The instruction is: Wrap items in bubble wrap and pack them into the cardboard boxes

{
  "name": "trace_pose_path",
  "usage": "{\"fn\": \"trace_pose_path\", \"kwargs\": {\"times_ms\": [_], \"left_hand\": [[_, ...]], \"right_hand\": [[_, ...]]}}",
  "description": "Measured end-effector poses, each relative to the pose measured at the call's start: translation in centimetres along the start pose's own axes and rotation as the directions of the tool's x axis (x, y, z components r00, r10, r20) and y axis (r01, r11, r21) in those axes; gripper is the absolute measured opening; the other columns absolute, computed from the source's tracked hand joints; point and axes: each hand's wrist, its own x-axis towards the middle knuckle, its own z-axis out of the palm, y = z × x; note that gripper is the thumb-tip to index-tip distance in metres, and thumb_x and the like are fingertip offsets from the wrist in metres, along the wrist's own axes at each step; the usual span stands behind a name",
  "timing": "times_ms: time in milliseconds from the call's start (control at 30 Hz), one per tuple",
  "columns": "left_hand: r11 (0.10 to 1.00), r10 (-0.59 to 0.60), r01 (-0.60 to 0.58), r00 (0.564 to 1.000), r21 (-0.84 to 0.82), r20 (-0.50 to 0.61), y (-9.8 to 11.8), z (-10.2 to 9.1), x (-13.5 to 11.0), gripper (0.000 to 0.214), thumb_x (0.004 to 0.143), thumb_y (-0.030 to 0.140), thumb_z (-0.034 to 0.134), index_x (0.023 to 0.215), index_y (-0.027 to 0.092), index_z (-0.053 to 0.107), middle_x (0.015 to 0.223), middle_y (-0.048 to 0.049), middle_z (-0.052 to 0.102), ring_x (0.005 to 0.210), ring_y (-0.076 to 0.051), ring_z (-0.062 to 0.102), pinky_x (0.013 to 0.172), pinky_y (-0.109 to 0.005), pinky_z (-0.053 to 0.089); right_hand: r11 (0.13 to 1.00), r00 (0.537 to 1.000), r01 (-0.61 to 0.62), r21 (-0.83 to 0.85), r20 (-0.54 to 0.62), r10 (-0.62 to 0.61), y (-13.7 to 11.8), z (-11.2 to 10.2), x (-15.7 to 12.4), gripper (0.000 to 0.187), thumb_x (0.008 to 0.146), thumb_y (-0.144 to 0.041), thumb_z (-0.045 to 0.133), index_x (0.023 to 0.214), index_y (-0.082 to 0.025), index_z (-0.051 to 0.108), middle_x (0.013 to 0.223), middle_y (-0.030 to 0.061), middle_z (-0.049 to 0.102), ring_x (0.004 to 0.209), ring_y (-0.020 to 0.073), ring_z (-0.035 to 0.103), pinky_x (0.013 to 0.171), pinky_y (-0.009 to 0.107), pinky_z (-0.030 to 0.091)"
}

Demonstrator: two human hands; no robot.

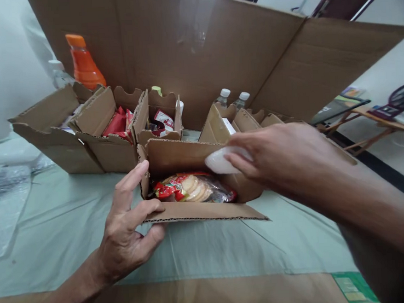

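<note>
A small open cardboard box [206, 212] lies in front of me inside a big carton, with a bag of round biscuits [194, 189] in it. My left hand [130, 216] steadies the box's left side, thumb on the front flap and index finger against the wall, holding nothing else. My right hand [275, 158] reaches in from the right over the box and pinches a small white packet [220, 162] between its fingers.
Further small open boxes [98, 145] hold red snack packets [117, 123]. An orange bottle [83, 63] stands at the back left, two capped bottles [233, 98] at the back middle. The big carton's flaps [194, 46] rise behind. A fan and a wooden rack stand at right.
</note>
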Motion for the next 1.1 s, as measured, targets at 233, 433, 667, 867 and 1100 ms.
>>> {"fn": "trace_pose_path", "kwargs": {"times_ms": [233, 433, 667, 867, 1100], "left_hand": [[1.000, -0.019, 0.018, 1.000, -0.018, -0.021, 0.0, 0.5, -0.1, 0.023, 0.082, 0.007, 0.062, 0.099, 0.022, 0.065, 0.171, -0.0054, 0.031, 0.153, -0.032, 0.038, 0.121, -0.051, 0.042], [1.000, 0.008, -0.008, 1.000, -0.013, -0.010, -0.1, 0.6, 0.2, 0.020, 0.082, 0.008, 0.062, 0.097, 0.022, 0.064, 0.171, -0.0045, 0.031, 0.153, -0.031, 0.039, 0.121, -0.049, 0.041], [0.940, -0.286, 0.267, 0.956, -0.214, -0.067, -1.1, -0.6, -2.0, 0.083, 0.087, 0.028, 0.073, 0.159, 0.033, 0.032, 0.174, -0.0090, 0.019, 0.157, -0.036, 0.030, 0.124, -0.058, 0.037], [0.753, -0.548, 0.572, 0.819, -0.324, 0.170, -2.5, 0.2, -3.7, 0.090, 0.089, 0.039, 0.070, 0.164, 0.032, 0.021, 0.171, -0.0126, 0.028, 0.156, -0.035, 0.032, 0.122, -0.059, 0.037], [0.696, -0.570, 0.608, 0.791, -0.382, 0.220, 1.3, 2.5, -5.5, 0.081, 0.086, 0.043, 0.071, 0.155, 0.022, 0.035, 0.151, -0.0166, 0.053, 0.140, -0.035, 0.053, 0.120, -0.057, 0.040]], "right_hand": [[0.911, 0.922, 0.383, 0.153, -0.118, -0.368, -4.8, 1.2, 2.1, 0.017, 0.099, -0.022, 0.059, 0.101, -0.021, 0.076, 0.087, 0.0049, 0.074, 0.070, 0.0177, 0.064, 0.056, 0.030, 0.031], [0.717, 0.780, 0.524, 0.459, 0.081, -0.621, -7.7, 5.9, 6.9, 0.037, 0.094, -0.010, 0.059, 0.127, -0.019, 0.070, 0.120, 0.0099, 0.076, 0.102, 0.0211, 0.071, 0.074, 0.029, 0.049], [0.708, 0.975, 0.111, 0.698, -0.216, 0.060, 0.2, 2.4, -4.1, 0.025, 0.098, -0.030, 0.061, 0.119, -0.031, 0.075, 0.115, 0.0007, 0.079, 0.102, 0.0233, 0.075, 0.087, 0.039, 0.061], [0.255, 0.696, -0.173, 0.951, -0.065, 0.715, -0.8, 9.6, -11.9, 0.038, 0.086, -0.036, 0.074, 0.121, -0.022, 0.071, 0.116, 0.0114, 0.078, 0.100, 0.0251, 0.075, 0.089, 0.045, 0.061], [0.208, 0.855, -0.162, 0.964, 0.032, 0.518, -6.3, 11.8, -13.8, 0.061, 0.085, -0.047, 0.072, 0.138, -0.020, 0.061, 0.135, 0.0142, 0.070, 0.128, 0.0342, 0.064, 0.109, 0.055, 0.051]]}}
